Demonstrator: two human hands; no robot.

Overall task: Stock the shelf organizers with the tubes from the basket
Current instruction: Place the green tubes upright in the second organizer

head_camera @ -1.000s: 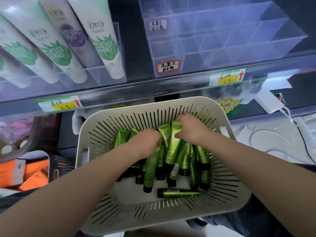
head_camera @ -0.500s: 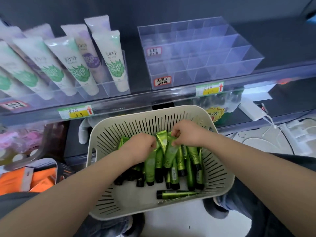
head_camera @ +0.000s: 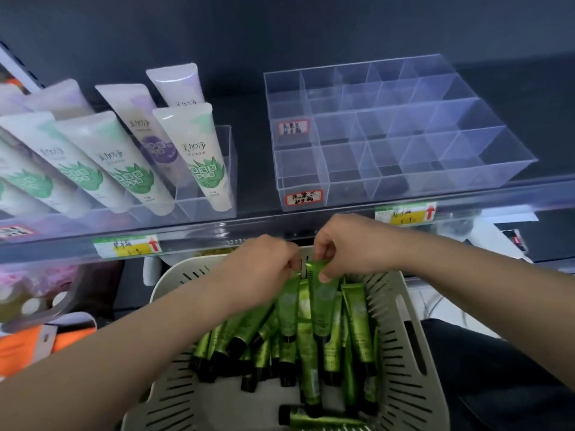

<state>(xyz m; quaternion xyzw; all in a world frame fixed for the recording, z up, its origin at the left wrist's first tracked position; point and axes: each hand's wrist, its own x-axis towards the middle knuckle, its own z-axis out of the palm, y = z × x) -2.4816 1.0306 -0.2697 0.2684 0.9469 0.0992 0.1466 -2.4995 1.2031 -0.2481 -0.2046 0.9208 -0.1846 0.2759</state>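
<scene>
A cream slotted basket [head_camera: 401,362] sits low in front of me with several small green tubes [head_camera: 306,346] with black caps piled inside. My left hand [head_camera: 258,272] and my right hand [head_camera: 348,244] meet above the basket's far rim. Each pinches the flat crimped ends of a bunch of green tubes, which hang caps down. One tube [head_camera: 320,419] lies alone on the basket floor. Above, on the shelf, stands a clear divided organizer [head_camera: 389,135] whose compartments hold nothing.
To the left on the same shelf stands a clear holder [head_camera: 217,194] with large white tubes [head_camera: 199,150] printed in green and purple. Price tags [head_camera: 127,245] line the shelf's front rail. Orange packs [head_camera: 28,346] lie at lower left.
Both hands have lifted the gripped tube ends up from the pile to the basket's far rim. The camera has tilted up, so more of the shelf and organizer shows.
</scene>
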